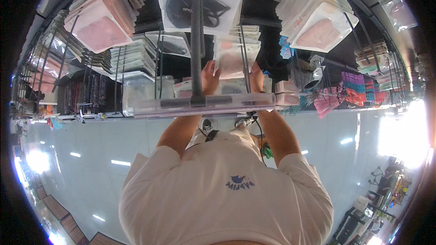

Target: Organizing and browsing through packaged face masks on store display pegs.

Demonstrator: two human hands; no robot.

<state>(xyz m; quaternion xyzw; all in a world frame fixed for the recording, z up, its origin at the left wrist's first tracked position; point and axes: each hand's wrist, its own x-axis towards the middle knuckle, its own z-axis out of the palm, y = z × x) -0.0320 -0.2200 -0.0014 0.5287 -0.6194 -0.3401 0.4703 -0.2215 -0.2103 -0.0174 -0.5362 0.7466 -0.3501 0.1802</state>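
Note:
Both hands reach into a dark display rack, one at each side of a row of hanging white packets [229, 62] with pale pink contents. My left hand [210, 80] touches the packets' left edge, its fingers bent around the side. At the opposite edge is my right hand [256, 77], partly behind a thin metal hook; its fingertips look close against the packets. Directly above hangs a white packet with a black pouch-like item [178, 6]. A dark metal bar [196, 41] crosses in front of that packet, and a clear plastic label holder [218, 103] crosses in front of my forearms.
Pink-filled packets hang at upper left [100, 34] and upper right [318, 34]. Pale packets [131, 58] hang to the left. Colourful mesh items [354, 88] hang to the right. Metal hooks jut out around my hands. Behind me, the shiny floor [92, 177] extends.

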